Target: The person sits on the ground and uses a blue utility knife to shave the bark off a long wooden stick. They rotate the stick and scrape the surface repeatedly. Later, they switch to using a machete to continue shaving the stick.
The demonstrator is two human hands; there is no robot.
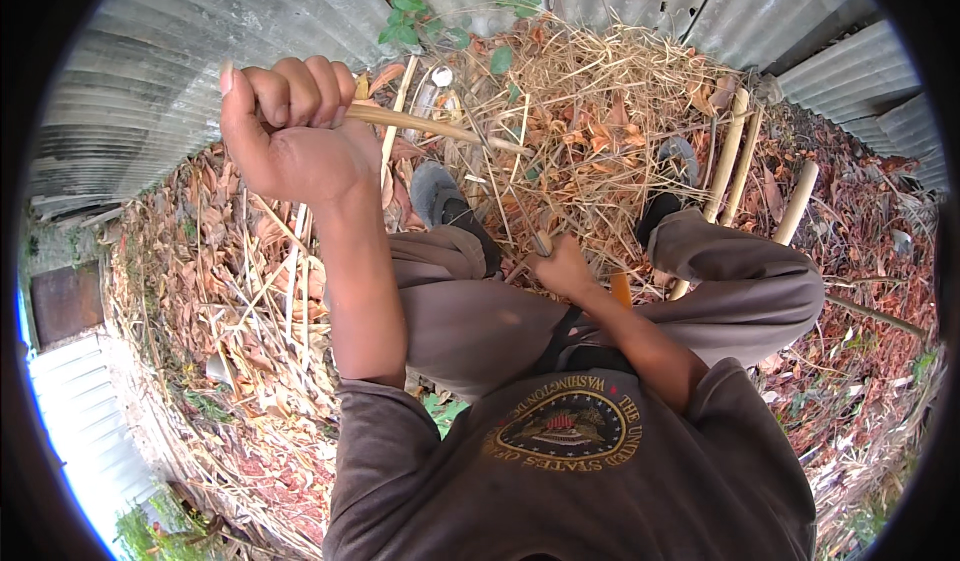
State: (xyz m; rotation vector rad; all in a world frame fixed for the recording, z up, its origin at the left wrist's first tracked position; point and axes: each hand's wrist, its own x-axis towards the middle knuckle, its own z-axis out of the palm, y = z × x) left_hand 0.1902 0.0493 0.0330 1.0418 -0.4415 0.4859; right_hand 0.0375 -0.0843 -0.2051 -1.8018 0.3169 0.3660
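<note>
Raised at the upper left, my left hand (300,126) is closed around one end of a pale wooden stick (440,127). The stick runs to the right over my left shoe, and its far end is above the straw. Low between my knees, my right hand (565,266) grips a knife (541,242) by what looks like a wooden handle. Its thin, dark blade points up and to the left, seen nearly edge-on, and passes close to the stick; whether they touch I cannot tell. Part of the handle is hidden by my fingers.
Straw (610,101) and dry leaves (215,231) cover the ground around my shoes. Several peeled sticks (797,204) lie or lean by my right knee. Corrugated metal sheets (220,41) wall the far side and left. Something orange (620,289) shows beneath my right forearm.
</note>
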